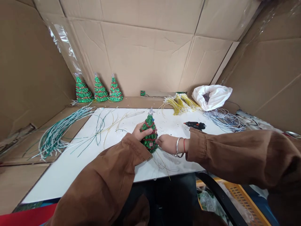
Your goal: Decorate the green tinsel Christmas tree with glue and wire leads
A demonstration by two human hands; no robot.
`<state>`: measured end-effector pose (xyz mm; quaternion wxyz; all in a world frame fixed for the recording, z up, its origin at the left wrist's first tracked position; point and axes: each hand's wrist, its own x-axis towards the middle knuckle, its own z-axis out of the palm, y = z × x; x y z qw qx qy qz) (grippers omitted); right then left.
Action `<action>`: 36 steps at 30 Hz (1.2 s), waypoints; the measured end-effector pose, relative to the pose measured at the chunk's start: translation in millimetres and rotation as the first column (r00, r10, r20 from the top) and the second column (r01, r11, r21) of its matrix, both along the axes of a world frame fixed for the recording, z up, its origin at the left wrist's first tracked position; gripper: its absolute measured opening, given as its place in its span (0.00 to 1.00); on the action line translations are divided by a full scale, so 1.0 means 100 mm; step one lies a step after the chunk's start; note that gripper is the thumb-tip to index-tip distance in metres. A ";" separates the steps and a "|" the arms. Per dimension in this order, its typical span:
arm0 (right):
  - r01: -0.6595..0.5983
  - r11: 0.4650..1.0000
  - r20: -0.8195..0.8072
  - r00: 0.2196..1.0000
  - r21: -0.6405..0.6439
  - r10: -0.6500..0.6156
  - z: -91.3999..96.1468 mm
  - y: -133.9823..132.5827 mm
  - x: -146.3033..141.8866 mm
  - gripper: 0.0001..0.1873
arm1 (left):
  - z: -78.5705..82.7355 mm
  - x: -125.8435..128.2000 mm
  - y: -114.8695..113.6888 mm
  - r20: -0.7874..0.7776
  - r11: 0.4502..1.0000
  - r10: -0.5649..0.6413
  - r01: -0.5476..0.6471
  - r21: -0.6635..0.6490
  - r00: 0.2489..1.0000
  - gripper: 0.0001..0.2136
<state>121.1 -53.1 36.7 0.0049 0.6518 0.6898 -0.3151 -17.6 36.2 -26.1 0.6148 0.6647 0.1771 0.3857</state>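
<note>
A small green Christmas tree ornament [150, 125] with red garlands and a clear star on top stands nearly upright over the white board. My left hand [142, 131] is wrapped around its left side, the thumb lying across the front. At the lower right side of the tree, my right hand [164, 142] has its fingers pressed together against it; what they pinch, if anything, is too small to make out. Thin wires [162, 161] trail from below the tree toward the board's front edge. A black glue gun [194, 125] lies behind my right wrist.
Three similar trees [101, 89] stand at the back left. Green and white wires [58, 131] lie at left. Yellow wire bundles [182, 103], a white bag [213, 95] and bluish wires [224, 119] are at back right. Cardboard walls [150, 50] enclose the white board [77, 160].
</note>
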 end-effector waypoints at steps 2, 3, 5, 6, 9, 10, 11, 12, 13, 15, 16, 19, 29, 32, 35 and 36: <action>-0.114 0.989 0.203 0.975 0.091 0.094 0.03 -0.03 -0.02 0.17 | 0.00 -0.01 -0.02 0.004 1.000 0.012 -0.012 -0.006 1.000 0.22; -0.154 0.982 0.273 0.955 0.110 0.120 0.03 -0.05 -0.03 0.18 | 0.00 -0.01 -0.03 0.002 1.000 0.019 -0.018 -0.008 1.000 0.21; -0.220 0.966 0.363 0.918 0.134 0.159 0.01 -0.08 -0.04 0.18 | 0.01 -0.02 -0.05 -0.006 0.999 0.040 -0.040 0.003 0.999 0.21; -0.247 0.957 0.408 0.898 0.155 0.166 -0.01 -0.09 -0.05 0.17 | 0.02 -0.02 -0.05 -0.016 0.999 0.052 -0.052 0.018 0.999 0.21; -0.317 0.923 0.522 0.837 0.220 0.163 -0.09 -0.12 -0.06 0.15 | 0.03 -0.03 -0.04 -0.040 0.995 0.074 -0.072 0.065 0.996 0.21; -0.334 0.914 0.540 0.826 0.231 0.165 -0.10 -0.12 -0.06 0.15 | 0.03 -0.03 -0.03 -0.043 0.994 0.077 -0.073 0.076 0.996 0.21; -0.342 0.910 0.543 0.823 0.235 0.169 -0.11 -0.11 -0.06 0.15 | 0.02 -0.03 -0.02 -0.042 0.994 0.077 -0.073 0.082 0.996 0.21; -0.345 0.910 0.530 0.829 0.231 0.179 -0.10 -0.10 -0.06 0.15 | 0.02 -0.03 0.00 -0.037 0.994 0.075 -0.071 0.087 0.996 0.21; -0.343 0.913 0.502 0.843 0.221 0.195 -0.09 -0.08 -0.05 0.13 | 0.01 -0.03 0.01 -0.033 0.994 0.069 -0.065 0.092 0.997 0.21; -0.302 0.932 0.373 0.903 0.198 0.214 -0.04 -0.02 -0.02 0.09 | 0.00 -0.03 0.04 -0.028 0.996 0.037 -0.034 0.088 0.999 0.22; -0.245 0.957 0.250 0.947 0.155 0.202 -0.01 0.01 0.00 0.10 | 0.00 -0.04 0.05 -0.024 0.997 0.015 -0.013 0.076 1.000 0.22; 0.003 0.976 -0.275 0.959 -0.220 -0.065 0.03 0.12 0.12 0.19 | 0.00 -0.04 0.08 -0.017 0.999 -0.038 0.039 0.025 0.999 0.23; -0.080 0.558 -0.539 0.402 -0.826 -0.740 -0.15 0.10 0.31 0.23 | -0.02 0.00 0.08 0.023 0.996 -0.070 0.071 -0.051 0.997 0.23; -0.057 0.546 -0.527 0.364 -0.836 -0.768 -0.07 0.09 0.27 0.21 | -0.02 0.00 0.06 0.004 0.995 -0.086 0.086 -0.046 0.996 0.24; -0.019 0.608 -0.520 0.541 -0.794 -0.662 0.01 0.12 0.23 0.20 | -0.01 -0.01 0.05 -0.009 0.997 -0.079 0.079 -0.026 0.997 0.25; 0.017 0.678 -0.502 0.658 -0.735 -0.561 0.02 0.12 0.21 0.19 | 0.00 -0.01 0.04 -0.009 0.997 -0.076 0.075 -0.026 0.997 0.25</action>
